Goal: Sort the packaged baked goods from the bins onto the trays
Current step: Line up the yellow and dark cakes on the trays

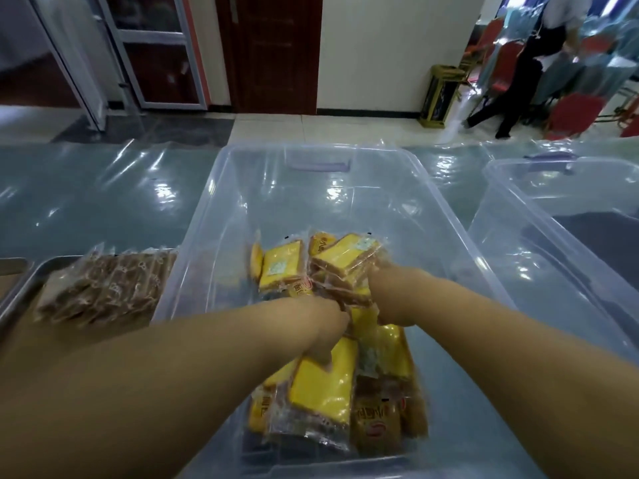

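The forearms [166,382] come in from 6 o'clock and meet over the clear bin [442,216], where the yellow cake packets [281,264] lie heaped from its middle toward 6 o'clock. The left hand [323,326] curls down on a yellow-faced packet [325,388], thumb pressed on its upper edge. The right hand [383,292], just at 1 o'clock of it, is dug into the far cluster with its fingers hidden, so I cannot tell whether it grips anything. The two hands are nearly touching. A steel tray [20,295] at 9 o'clock of the bin carries brown packets [100,292], and a second bin [553,209] stands at 3 o'clock on the film-covered worktop [86,202]. To pick well, I judge it best to take each packet by its sealed film edge rather than squeeze the soft slice, lift it clear of the bin wall before swinging toward 9 o'clock, and keep yellow apart from brown. The slick wrappers look likely to slide off one another if too many are grabbed at once
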Action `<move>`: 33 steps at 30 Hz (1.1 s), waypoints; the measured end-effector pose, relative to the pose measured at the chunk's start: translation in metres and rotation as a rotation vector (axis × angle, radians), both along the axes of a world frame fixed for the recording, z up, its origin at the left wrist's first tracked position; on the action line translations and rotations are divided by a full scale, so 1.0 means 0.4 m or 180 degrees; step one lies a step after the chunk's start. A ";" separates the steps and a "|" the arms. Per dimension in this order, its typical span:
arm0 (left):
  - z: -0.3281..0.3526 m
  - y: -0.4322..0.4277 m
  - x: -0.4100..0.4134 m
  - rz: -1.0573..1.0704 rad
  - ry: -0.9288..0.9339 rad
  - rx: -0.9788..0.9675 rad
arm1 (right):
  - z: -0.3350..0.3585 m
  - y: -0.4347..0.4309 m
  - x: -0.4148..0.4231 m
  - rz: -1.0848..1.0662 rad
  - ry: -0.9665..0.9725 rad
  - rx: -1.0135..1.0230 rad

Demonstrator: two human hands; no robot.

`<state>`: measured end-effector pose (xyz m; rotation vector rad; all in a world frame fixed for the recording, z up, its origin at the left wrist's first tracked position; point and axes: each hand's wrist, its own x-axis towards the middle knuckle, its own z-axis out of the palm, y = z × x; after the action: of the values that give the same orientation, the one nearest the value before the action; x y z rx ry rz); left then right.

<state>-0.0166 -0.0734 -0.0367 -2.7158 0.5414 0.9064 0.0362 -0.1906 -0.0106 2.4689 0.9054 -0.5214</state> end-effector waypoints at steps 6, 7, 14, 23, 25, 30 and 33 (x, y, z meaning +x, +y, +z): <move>-0.009 0.056 0.018 0.0393 0.0101 -0.0056 | -0.055 0.006 -0.011 -0.0678 0.0423 0.0127; -0.005 0.070 0.022 0.0410 0.0104 0.0052 | -0.061 0.007 -0.008 -0.0780 0.0471 0.0169; -0.011 0.089 0.024 0.0470 0.0327 0.0547 | -0.069 0.004 -0.016 -0.0779 0.0090 0.0102; -0.007 0.083 0.023 0.0688 0.0402 0.0511 | -0.035 -0.001 -0.002 -0.0725 0.0339 0.0404; -0.008 0.088 0.022 0.0720 0.0449 0.0481 | -0.029 -0.004 0.003 -0.0658 0.0297 0.0451; -0.012 0.093 0.012 0.0768 0.0470 0.0357 | -0.021 -0.006 0.011 -0.0616 0.0226 0.0620; 0.003 0.097 0.010 0.0791 0.0425 0.0269 | -0.011 -0.010 0.018 -0.0670 0.0225 0.0710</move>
<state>-0.0128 -0.0346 -0.0354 -2.6991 0.1845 1.1496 0.0436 -0.1948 -0.0152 2.7839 0.7704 -0.6107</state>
